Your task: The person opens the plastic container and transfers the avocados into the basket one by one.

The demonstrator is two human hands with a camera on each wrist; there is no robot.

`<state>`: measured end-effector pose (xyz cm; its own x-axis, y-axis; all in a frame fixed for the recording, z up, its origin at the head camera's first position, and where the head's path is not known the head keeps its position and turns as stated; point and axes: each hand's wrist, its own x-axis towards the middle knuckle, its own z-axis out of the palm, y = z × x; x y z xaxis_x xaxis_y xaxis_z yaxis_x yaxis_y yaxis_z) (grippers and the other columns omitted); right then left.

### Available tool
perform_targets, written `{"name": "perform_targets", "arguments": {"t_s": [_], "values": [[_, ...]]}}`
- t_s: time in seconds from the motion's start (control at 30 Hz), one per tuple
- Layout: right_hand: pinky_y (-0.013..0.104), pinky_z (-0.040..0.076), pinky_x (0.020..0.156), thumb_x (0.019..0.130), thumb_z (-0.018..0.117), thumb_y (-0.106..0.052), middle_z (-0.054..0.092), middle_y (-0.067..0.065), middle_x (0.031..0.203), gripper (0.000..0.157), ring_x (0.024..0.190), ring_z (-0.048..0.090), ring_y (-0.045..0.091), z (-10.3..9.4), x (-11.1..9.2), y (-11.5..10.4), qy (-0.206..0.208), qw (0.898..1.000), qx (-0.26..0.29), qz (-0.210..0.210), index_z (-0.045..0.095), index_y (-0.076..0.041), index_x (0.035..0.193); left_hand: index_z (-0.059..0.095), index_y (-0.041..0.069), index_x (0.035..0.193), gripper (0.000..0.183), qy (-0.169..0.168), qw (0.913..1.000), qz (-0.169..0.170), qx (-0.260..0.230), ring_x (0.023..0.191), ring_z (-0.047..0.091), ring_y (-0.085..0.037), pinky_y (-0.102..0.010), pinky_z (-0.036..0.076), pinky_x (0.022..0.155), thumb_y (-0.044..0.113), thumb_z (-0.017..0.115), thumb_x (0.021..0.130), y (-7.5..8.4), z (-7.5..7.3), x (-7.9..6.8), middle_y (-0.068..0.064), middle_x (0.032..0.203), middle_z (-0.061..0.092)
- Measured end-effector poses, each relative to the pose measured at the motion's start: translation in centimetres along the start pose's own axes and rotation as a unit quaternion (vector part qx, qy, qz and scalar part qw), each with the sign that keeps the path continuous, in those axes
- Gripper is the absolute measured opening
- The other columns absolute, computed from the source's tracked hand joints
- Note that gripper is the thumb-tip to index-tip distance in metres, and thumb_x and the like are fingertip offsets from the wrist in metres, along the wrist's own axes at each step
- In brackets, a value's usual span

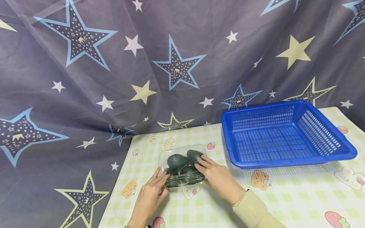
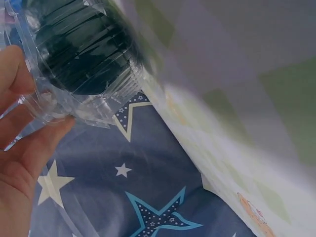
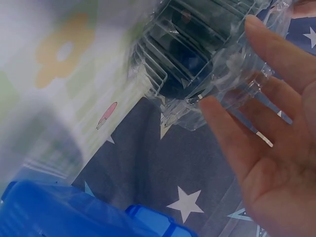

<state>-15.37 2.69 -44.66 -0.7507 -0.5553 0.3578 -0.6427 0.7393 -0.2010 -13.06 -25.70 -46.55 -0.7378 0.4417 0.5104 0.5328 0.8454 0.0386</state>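
A clear plastic clamshell box (image 1: 185,181) with ribbed sides rests on the table in the head view. Inside it lie several dark green, egg-shaped fruits, likely avocados (image 1: 177,161). My left hand (image 1: 151,193) grips the box at its left side; the left wrist view has the thumb and fingers of this hand (image 2: 24,153) around the clear rim. On the opposite side my right hand (image 1: 218,177) holds the box, some fingers on top of its right edge. From the right wrist, that hand (image 3: 276,148) has its thumb against the ribbed wall and fingers along the rim.
To the right stands a blue plastic basket (image 1: 285,163) with slotted walls; its inner floor shows through. A checked tablecloth (image 1: 299,193) with cartoon prints covers the table. Behind and to the left hangs a dark star-patterned curtain (image 1: 199,25).
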Motion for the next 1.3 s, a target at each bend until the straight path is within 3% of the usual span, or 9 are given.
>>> {"name": "perform_targets", "arguments": {"t_s": [0.3,0.6,0.73,0.83,1.0,1.13,1.3], "values": [[0.04,0.062,0.083,0.076,0.082,-0.023,0.057,0.01,0.143,0.06,0.135,0.049,0.028,-0.5,0.1,-0.1,0.001,1.0,0.009,-0.004,0.064,-0.009,0.132,0.075,0.009,0.113,0.042,-0.009,1.0,0.001,-0.001,0.12,0.062,-0.035,-0.025,0.055,0.06,-0.003,0.07,0.073,0.1,-0.6,0.5,-0.013,0.117,0.072],[0.039,0.063,0.081,0.076,0.082,-0.024,0.058,0.009,0.142,0.059,0.135,0.05,0.027,-0.7,0.2,0.0,0.003,1.0,-0.001,-0.001,0.066,-0.01,0.131,0.076,0.01,0.112,0.042,-0.014,0.9999,-0.002,-0.003,0.12,0.061,-0.034,-0.033,0.062,0.069,-0.003,0.071,0.072,0.0,-0.4,0.9,-0.012,0.116,0.072],[0.039,0.063,0.08,0.075,0.082,-0.025,0.058,0.009,0.141,0.06,0.134,0.051,0.027,-0.5,0.2,0.0,0.002,1.0,-0.002,0.0,0.066,-0.01,0.131,0.076,0.01,0.11,0.04,-0.014,0.9999,-0.001,-0.003,0.119,0.063,-0.035,-0.039,0.063,0.078,-0.002,0.072,0.072,0.1,-0.9,1.3,-0.011,0.114,0.073],[0.04,0.063,0.08,0.076,0.082,-0.025,0.058,0.01,0.141,0.061,0.133,0.051,0.028,-0.4,0.3,-0.2,0.0,1.0,-0.003,0.001,0.065,-0.009,0.131,0.077,0.011,0.107,0.04,-0.007,1.0,0.0,0.005,0.115,0.065,-0.035,-0.042,0.064,0.075,-0.003,0.075,0.069,0.3,-1.6,1.8,-0.01,0.11,0.075],[0.04,0.063,0.081,0.075,0.083,-0.024,0.059,0.009,0.139,0.06,0.132,0.053,0.027,-0.3,0.4,-0.5,0.007,1.0,-0.007,0.006,0.065,-0.008,0.13,0.077,0.012,0.107,0.042,-0.004,0.9998,-0.004,0.019,0.114,0.066,-0.033,-0.032,0.061,0.061,-0.005,0.073,0.068,0.4,-1.8,1.9,-0.008,0.11,0.075],[0.041,0.062,0.085,0.075,0.084,-0.026,0.061,0.011,0.137,0.059,0.129,0.055,0.029,-0.4,0.3,-0.3,0.014,1.0,-0.014,-0.011,0.067,-0.007,0.128,0.076,0.012,0.11,0.04,0.015,0.9996,-0.021,0.014,0.117,0.064,-0.031,-0.019,0.048,0.052,-0.002,0.07,0.073,0.5,-1.1,1.0,-0.007,0.114,0.074],[0.039,0.062,0.085,0.077,0.082,-0.035,0.063,0.013,0.134,0.057,0.126,0.058,0.03,-0.4,0.6,0.4,0.009,0.998,-0.044,-0.051,0.069,-0.009,0.125,0.074,0.013,0.114,0.038,0.05,0.9976,-0.049,0.0,0.122,0.061,-0.03,-0.017,0.049,0.05,0.0,0.071,0.078,0.5,0.2,0.1,-0.008,0.118,0.072]]}}
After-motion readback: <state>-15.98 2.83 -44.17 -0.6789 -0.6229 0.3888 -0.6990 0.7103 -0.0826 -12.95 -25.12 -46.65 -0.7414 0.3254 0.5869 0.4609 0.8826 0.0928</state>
